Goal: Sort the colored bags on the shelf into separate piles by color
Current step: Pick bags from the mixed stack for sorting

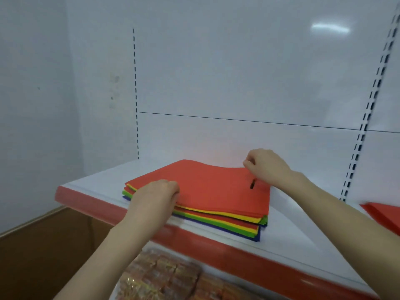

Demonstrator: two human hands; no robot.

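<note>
From the head view, the step in hand looks like lifting the top red bag (207, 185), a flat, thin bag with a dark cut-out handle slot (252, 184), off the mixed stack of flat red, yellow, green and blue bags (216, 221) that lies on the white shelf with the red front lip (281, 241). To do it well, only the red layer should be peeled. The yellow bag just beneath sits tight against it, so the fingers need to separate that one edge and raise both ends together, keeping the bag flat so the rest of the stack does not slide. The left hand (155, 195) sits at the stack's near-left corner, its fingers curled over the red bag's edge in what appears to be a grip, though the thumb is hidden. The right hand (267, 164) is at the far-right corner, just beside the slot, fingers curled and pinching the edge there. A separate pile of flat red bags (385, 215) lies well apart at the shelf's right end, the likely destination.
</note>
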